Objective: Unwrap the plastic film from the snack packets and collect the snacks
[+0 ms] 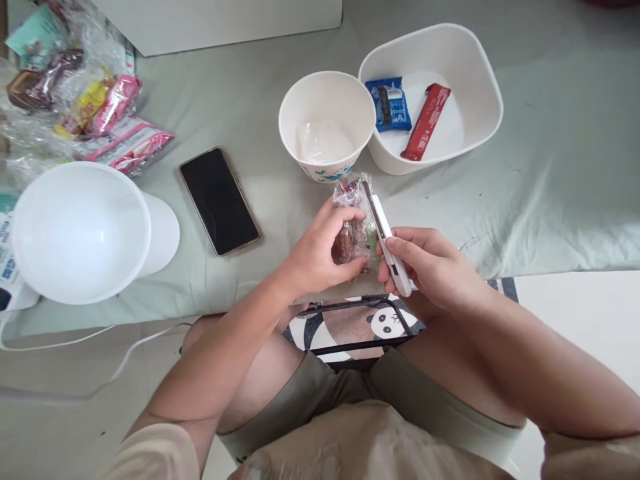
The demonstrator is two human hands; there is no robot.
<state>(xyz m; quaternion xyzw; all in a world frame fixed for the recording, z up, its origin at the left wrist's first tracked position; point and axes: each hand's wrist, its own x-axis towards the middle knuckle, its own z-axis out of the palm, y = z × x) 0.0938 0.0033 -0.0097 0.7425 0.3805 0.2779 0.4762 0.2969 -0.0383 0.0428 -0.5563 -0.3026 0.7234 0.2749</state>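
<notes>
Clear plastic packaging with reddish-brown contents (345, 240) lies on the table, pinched at its sides by my left hand (323, 250). Thumb and fingers of that hand curl around it. In my right hand (425, 260) is a white utility knife (397, 267), its dark blade pointing away from me along the right side of the packet. The blade tip is close to the clear wrap; whether it touches I cannot tell. Just beyond the packet stands a white paper cup (327, 87) with crumpled clear plastic (315, 140) inside.
A white bin (480, 93) holds a blue packet (390, 103) and a red packet (427, 123). A phone (220, 200) lies left of my hands. Farther left are a white plastic tub (83, 233) and a pile of wrapped snacks (115, 103). A white box (220, 20) stands behind.
</notes>
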